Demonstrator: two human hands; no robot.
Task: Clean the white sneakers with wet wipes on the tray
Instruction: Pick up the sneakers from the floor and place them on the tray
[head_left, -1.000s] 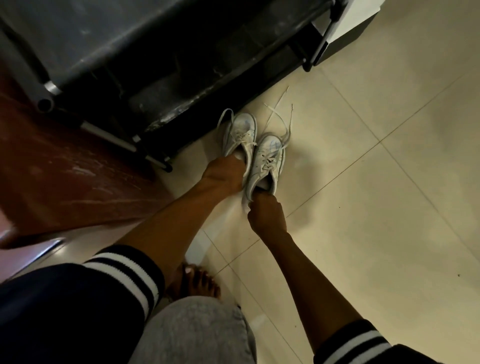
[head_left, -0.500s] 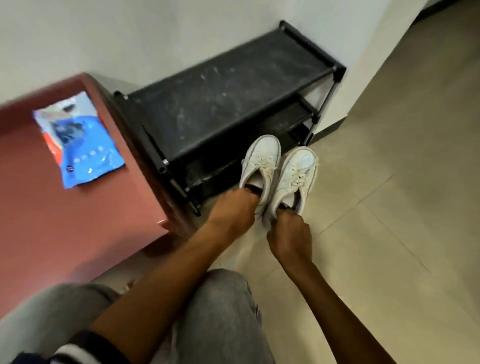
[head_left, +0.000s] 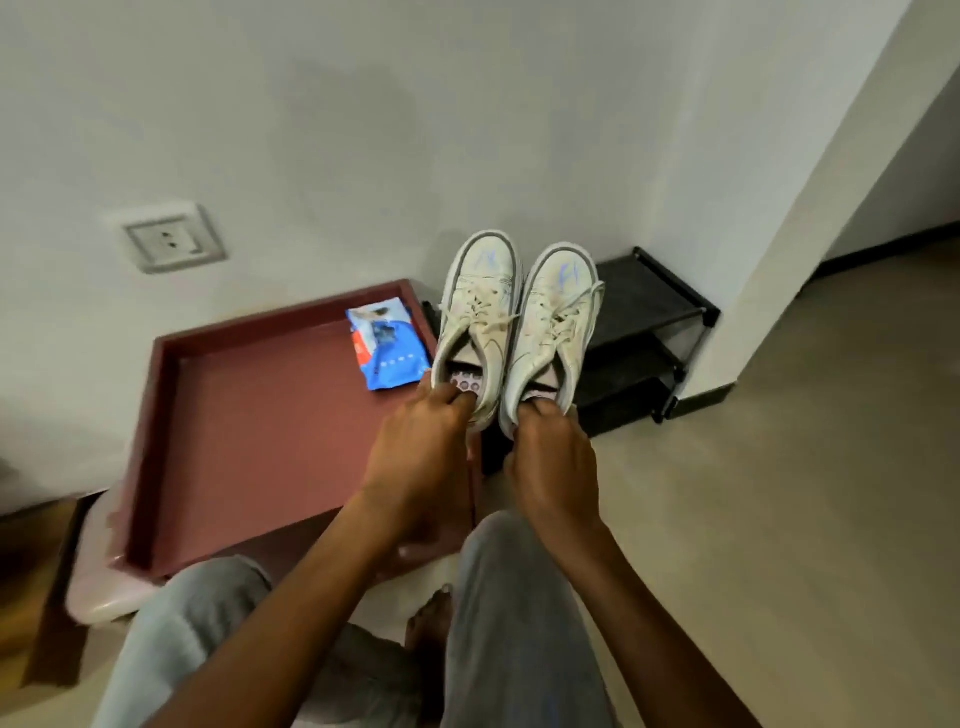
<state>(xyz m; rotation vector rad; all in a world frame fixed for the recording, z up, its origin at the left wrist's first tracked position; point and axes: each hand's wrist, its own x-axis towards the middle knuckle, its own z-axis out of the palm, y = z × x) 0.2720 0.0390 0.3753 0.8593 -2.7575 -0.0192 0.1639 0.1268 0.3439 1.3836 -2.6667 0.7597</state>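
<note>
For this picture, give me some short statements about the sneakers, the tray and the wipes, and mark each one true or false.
1. The left hand grips the left sneaker at its heel, the right hand the right sneaker. True.
2. Both sneakers lie in the tray. False: they are held in the air.
3. The blue wipes pack lies in the tray's far right corner. True.
4. The black shoe rack stands left of the tray. False: it stands to its right.
</note>
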